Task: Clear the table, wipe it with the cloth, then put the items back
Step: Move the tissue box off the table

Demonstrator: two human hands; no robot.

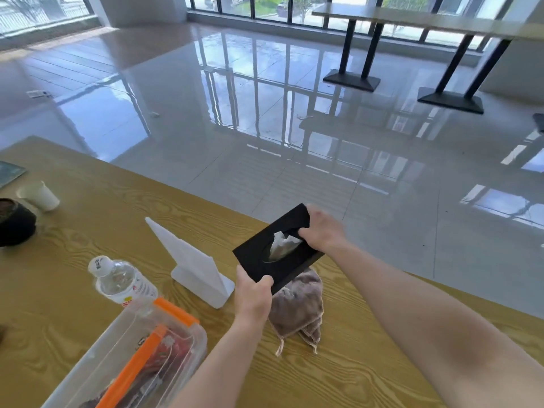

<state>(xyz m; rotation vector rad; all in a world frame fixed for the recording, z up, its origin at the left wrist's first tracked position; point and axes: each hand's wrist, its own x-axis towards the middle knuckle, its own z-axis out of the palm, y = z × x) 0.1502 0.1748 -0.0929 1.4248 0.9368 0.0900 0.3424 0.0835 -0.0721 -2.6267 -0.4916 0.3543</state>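
A black tissue box (259, 254) with a white tissue sticking out of its top is held above the wooden table (88, 304). My left hand (253, 295) grips its near end and my right hand (322, 232) grips its far end. Under the box lies a crumpled brownish cloth (297, 307), partly hidden by the box and my left hand. To the left stand a white sign holder (197, 269), a plastic water bottle (120, 279) and a clear storage box with orange clips (132, 360).
A white paper cup (39, 195), a dark round pot (14, 222) and a flat dark booklet (10, 172) sit at the far left. The table's far edge runs diagonally behind the box. Beyond is glossy tiled floor and another table (412, 16) on black legs.
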